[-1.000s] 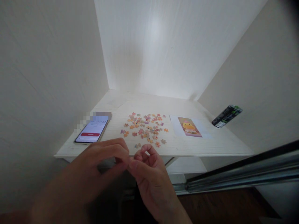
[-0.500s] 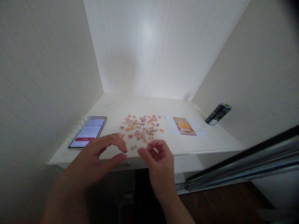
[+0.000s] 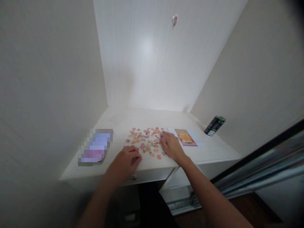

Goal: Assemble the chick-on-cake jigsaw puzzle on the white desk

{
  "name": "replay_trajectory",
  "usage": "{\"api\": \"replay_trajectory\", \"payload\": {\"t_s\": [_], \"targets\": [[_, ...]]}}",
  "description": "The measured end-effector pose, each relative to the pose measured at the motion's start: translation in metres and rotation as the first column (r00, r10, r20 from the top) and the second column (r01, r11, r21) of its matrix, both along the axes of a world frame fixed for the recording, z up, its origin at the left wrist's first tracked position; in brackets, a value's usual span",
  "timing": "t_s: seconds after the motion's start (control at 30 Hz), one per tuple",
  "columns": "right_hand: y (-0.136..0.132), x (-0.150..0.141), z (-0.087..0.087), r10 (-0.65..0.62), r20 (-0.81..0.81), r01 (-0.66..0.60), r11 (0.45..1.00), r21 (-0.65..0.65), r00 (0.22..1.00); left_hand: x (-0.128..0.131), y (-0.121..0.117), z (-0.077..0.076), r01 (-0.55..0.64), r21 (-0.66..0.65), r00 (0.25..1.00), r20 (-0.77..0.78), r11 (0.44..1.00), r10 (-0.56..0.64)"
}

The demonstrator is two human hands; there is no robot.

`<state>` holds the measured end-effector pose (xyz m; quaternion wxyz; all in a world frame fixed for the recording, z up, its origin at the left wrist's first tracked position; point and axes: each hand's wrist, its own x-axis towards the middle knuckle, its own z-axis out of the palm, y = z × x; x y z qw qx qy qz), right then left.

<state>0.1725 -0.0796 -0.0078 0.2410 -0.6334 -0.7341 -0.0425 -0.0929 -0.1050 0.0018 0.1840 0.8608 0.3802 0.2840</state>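
Loose jigsaw puzzle pieces (image 3: 142, 136) in orange, pink, yellow and grey lie spread across the white desk. At the near left of the spread is my left hand (image 3: 128, 160), its fingers curled towards the thumb just above the desk's front edge. Whatever may be between those fingertips is hidden. My right hand (image 3: 172, 145) reaches over the right side of the pieces. Its fingers are stretched out and low, with the tips at the outermost pieces, and it covers some of them. A printed picture of a yellow cartoon figure (image 3: 186, 138) lies on white paper beyond that hand.
A phone (image 3: 97, 147), partly blurred out, rests at the desk's left. Towards the right wall stands a dark can (image 3: 215, 125). White panels enclose the back and sides of the desk (image 3: 147, 117). A drawer front (image 3: 152, 175) and an open shelf lie below.
My right hand has moved forward and right, onto the right edge of the pieces. The left fingers have curled in, and the grey pieces between the hands are hidden. The view has tilted up.
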Motion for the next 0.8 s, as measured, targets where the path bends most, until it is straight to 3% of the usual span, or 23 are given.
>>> {"api": "replay_trajectory", "payload": {"t_s": [0.13, 0.27, 0.47, 0.67, 0.8], "targets": [[0.026, -0.005, 0.003, -0.026, 0.005, 0.026, 0.999, -0.018, 1.000, 0.001, 0.000, 0.000, -0.051, -0.003, 0.997, 0.052, 0.999, 0.051], [0.032, -0.007, 0.003, -0.050, 0.003, 0.050, 0.999, -0.020, 0.999, 0.000, 0.002, -0.003, -0.090, 0.040, 0.992, 0.087, 0.995, 0.086], [0.033, -0.007, 0.004, -0.067, 0.026, 0.067, 0.998, -0.001, 0.997, 0.004, -0.002, -0.003, -0.261, 0.191, 0.960, -0.050, 0.946, 0.275], [0.036, -0.005, 0.001, -0.053, 0.014, 0.053, 0.998, 0.030, 0.998, 0.006, -0.003, -0.004, -0.081, 0.256, 0.965, -0.223, 0.963, 0.141], [0.038, -0.001, -0.001, -0.008, -0.041, 0.009, 1.000, 0.027, 0.999, 0.004, -0.004, -0.004, -0.058, 0.246, 0.967, -0.228, 0.968, 0.116]]}}
